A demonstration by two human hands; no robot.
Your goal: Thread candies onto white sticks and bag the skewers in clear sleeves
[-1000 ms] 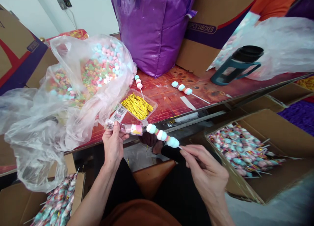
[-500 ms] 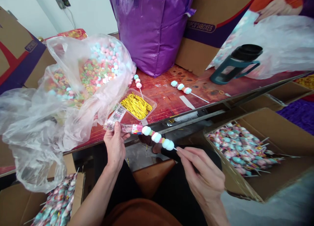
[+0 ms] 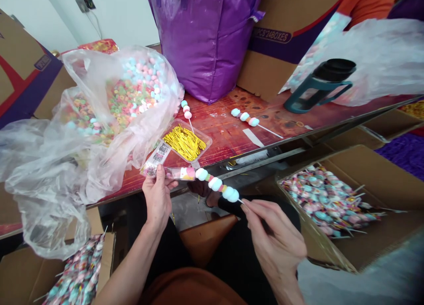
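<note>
My right hand [image 3: 273, 236] pinches the stick of a marshmallow skewer [image 3: 217, 184] with white, pink and blue pieces. The skewer's tip sits at the mouth of a small clear printed wrapper [image 3: 168, 171], which my left hand [image 3: 158, 194] holds by its far end. Both hands hover just in front of the red table's [image 3: 228, 135] front edge, above my lap. A clear tray of gold twist ties [image 3: 185, 142] lies on the table right behind the wrapper.
A big clear bag of loose marshmallows [image 3: 112, 102] fills the table's left. Two bare skewers [image 3: 251, 122] lie mid-table, near a dark flask [image 3: 319, 86] and a purple bag [image 3: 207, 40]. Cardboard boxes of wrapped skewers stand at right [image 3: 327, 203] and lower left [image 3: 77, 274].
The skewer's tip has stayed at the wrapper's mouth, shifting slightly left and back. My left hand keeps its hold on the wrapper.
</note>
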